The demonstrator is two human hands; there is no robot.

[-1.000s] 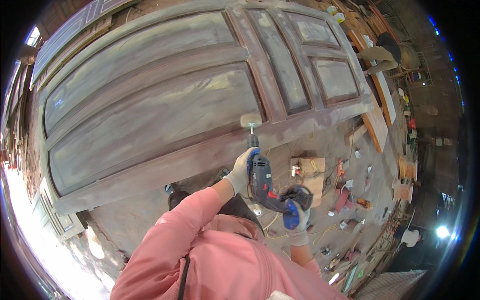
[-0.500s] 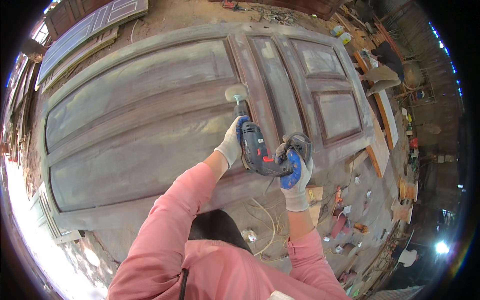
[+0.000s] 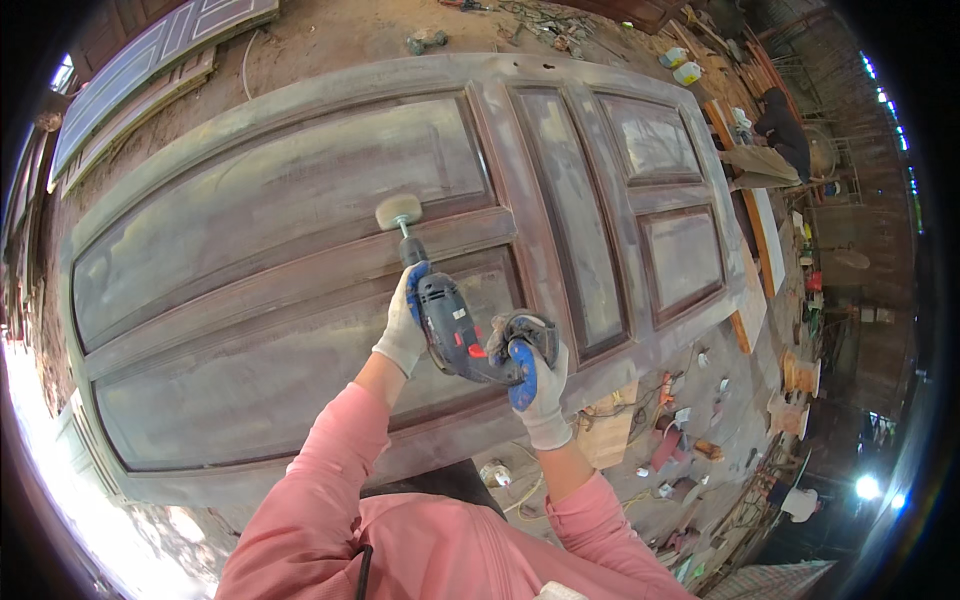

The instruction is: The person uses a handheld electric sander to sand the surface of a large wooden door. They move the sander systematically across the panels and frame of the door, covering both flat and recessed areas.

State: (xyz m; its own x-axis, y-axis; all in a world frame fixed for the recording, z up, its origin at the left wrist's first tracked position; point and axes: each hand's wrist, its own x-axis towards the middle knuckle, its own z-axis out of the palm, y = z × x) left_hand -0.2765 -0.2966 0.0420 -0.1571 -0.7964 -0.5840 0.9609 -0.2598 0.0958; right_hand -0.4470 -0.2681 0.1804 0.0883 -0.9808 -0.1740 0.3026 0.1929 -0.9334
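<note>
My two gloved hands hold a dark power drill (image 3: 452, 318) with a red trigger over a large panelled wooden door (image 3: 300, 300) lying flat. My left hand (image 3: 404, 325) is wrapped round the drill's front body, just behind the chuck. The rear grip is in my right hand (image 3: 540, 392), where a bundled dark cord or cloth also sits. A pale round sanding wheel (image 3: 399, 211) on a metal shaft is fixed in the chuck. It lies over the rail between the two long panels; whether it touches the wood I cannot tell. The door's surface looks dusty and patchy grey-brown.
Paper, cables and tools litter the floor at the lower right, near a plywood piece (image 3: 607, 430). Plastic jugs (image 3: 687, 73) stand past the far right corner. Another person (image 3: 782, 135) bends over boards there. More door panels (image 3: 150, 80) lie at the far left.
Both hands and the drill have moved left, and the wheel has gone from beside the crosswise rail to over the lengthwise rail. The view has shifted slightly too.
</note>
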